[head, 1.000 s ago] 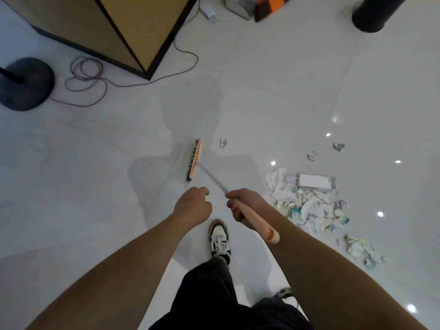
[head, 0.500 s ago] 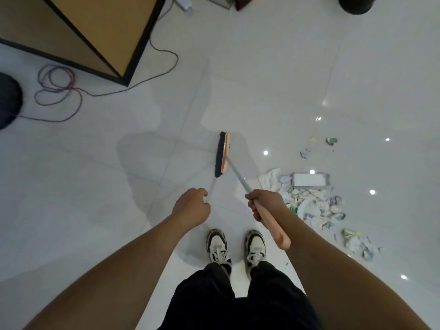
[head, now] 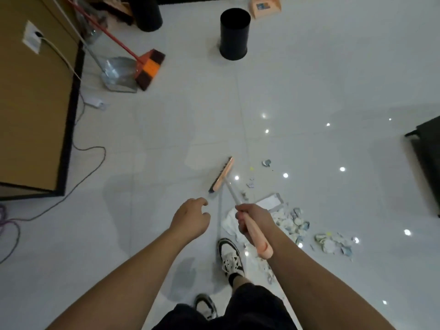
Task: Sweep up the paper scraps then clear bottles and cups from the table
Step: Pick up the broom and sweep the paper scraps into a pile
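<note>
The right hand [head: 253, 219] is wrapped tight around the peach grip of a small broom [head: 222, 177], whose thin pale shaft runs forward and down to a peach head with dark bristles resting on the white tiled floor [head: 166, 129]. The left hand [head: 190, 216] hangs beside it, holding nothing, fingers loosely curled and apart from the handle.

The paper scraps [head: 291, 222] lie in a heap on the floor just right of the right hand, with a flat white sheet [head: 270, 202] at the heap's far edge. A second, smaller clump [head: 333, 242] sits a little further right, and a few stray bits [head: 266, 163] are scattered just right of the broom head. One sneaker [head: 231, 256] stands close to the main heap.

Further off, a black cylindrical bin [head: 234, 34] stands upright on the floor; its inside cannot be seen from here. At upper left a grey metal dustpan [head: 119, 75] lies on the tiles, and it looks empty, though the view is dim. A second broom [head: 148, 67] with a red handle and orange block rests against its right side. A brown cabinet [head: 31, 96] with a dark edge fills the left, a cable [head: 92, 163] trailing past it.
</note>
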Demonstrator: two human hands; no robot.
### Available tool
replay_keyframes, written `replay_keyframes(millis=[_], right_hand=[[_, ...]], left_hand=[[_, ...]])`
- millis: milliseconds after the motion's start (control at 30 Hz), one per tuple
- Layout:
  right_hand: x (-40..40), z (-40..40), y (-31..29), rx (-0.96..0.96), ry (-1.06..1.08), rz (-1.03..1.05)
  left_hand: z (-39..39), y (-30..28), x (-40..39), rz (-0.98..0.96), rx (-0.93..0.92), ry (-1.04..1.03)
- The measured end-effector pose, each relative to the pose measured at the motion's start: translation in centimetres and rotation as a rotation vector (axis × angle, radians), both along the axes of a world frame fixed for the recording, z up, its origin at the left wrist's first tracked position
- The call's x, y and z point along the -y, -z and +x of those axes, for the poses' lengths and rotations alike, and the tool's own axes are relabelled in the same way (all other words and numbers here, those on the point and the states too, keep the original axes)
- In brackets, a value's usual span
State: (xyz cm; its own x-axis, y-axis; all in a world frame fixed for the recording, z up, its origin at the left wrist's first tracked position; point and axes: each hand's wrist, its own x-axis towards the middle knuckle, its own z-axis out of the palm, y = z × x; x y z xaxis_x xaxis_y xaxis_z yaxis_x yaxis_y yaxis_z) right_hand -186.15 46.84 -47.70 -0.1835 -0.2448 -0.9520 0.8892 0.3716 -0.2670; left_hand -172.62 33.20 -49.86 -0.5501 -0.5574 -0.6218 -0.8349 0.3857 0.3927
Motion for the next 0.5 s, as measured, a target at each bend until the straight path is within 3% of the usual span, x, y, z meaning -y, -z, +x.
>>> replay_keyframes(millis=[67, 133, 300, 500], right_hand=[[0.8, -3.3, 1.4, 0.047, 0.074, -0.04], [1.4, -5.7, 3.3, 0.017, 0.001, 0.033], [-0.3, -8.0, 8.7, -0.294, -0.287, 0.275], [-4.7, -5.1, 10.2, -0.263, -0.244, 0.468]], left_hand=[[-1.7, 0.0, 0.1, 0.002, -0.003, 0.056], [-2.6, 0.3, 0.2, 0.007, 0.008, 0.112], [-3.4, 1.8, 1.3, 0.038, 0.072, 0.231], [-4.0, 2.9, 3.5, 0.032, 0.123, 0.395]])
